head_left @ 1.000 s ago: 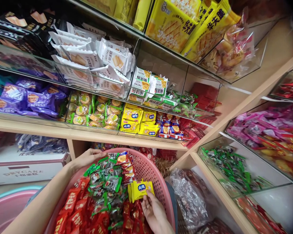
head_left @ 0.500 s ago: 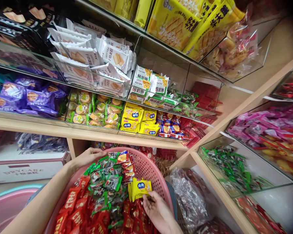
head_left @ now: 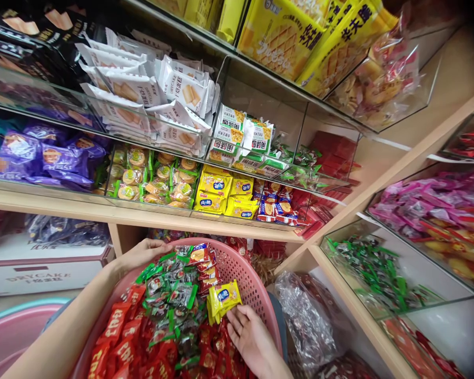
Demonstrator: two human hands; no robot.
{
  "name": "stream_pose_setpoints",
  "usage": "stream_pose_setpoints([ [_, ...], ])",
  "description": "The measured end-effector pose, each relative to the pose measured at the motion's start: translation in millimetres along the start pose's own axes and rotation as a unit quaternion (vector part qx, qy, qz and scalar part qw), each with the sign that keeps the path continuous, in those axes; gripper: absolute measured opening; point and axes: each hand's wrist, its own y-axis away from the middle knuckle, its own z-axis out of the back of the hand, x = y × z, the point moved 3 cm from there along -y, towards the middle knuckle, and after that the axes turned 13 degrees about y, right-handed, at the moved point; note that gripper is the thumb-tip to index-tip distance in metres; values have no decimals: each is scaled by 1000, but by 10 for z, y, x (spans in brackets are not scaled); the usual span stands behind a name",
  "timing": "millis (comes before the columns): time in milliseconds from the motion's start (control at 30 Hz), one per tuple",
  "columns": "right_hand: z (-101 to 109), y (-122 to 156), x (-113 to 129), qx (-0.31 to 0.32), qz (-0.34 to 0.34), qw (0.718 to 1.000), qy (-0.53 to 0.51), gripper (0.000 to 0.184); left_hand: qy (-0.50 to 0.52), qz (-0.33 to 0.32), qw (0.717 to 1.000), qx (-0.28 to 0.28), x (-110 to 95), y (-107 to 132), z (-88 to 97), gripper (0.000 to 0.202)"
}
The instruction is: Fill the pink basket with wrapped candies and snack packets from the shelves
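Observation:
My left hand (head_left: 144, 255) holds the far-left rim of a pink perforated plastic basket (head_left: 256, 287), its fingers laid over the edge. Inside the basket, my right hand (head_left: 249, 332) is palm up with loosely bent fingers apart, its fingertips by the lower right corner of a small stack of yellow snack packets (head_left: 224, 298). Left of that stack lie green-ended clear candy packets (head_left: 169, 287), and red-and-blue biscuit packets (head_left: 208, 271) form a row behind it. Red candy packets (head_left: 120, 329) fill the front of the basket.
Glass-fronted shelves above hold yellow packets (head_left: 213, 196), white dry-cake packets (head_left: 134, 87) and purple packets (head_left: 63, 155). Right of the basket is a clear plastic bag (head_left: 304, 316). A white carton (head_left: 43, 273) and another pink tub (head_left: 19, 331) stand at left.
The yellow stack has turned and its top packet now tilts up to the right. My right hand has shifted slightly left, its fingers spreading from the packet. My left hand stays put.

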Motion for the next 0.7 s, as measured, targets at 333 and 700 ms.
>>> stream_pose_setpoints([
  [333, -122, 46, -52, 60, -39, 997, -17, 20, -16, -2, 1000, 3, -48, 35, -27, 48],
  [700, -134, 92, -101, 99, -72, 991, -52, 19, -6, -6, 1000, 4, 10, -4, 4, 42],
])
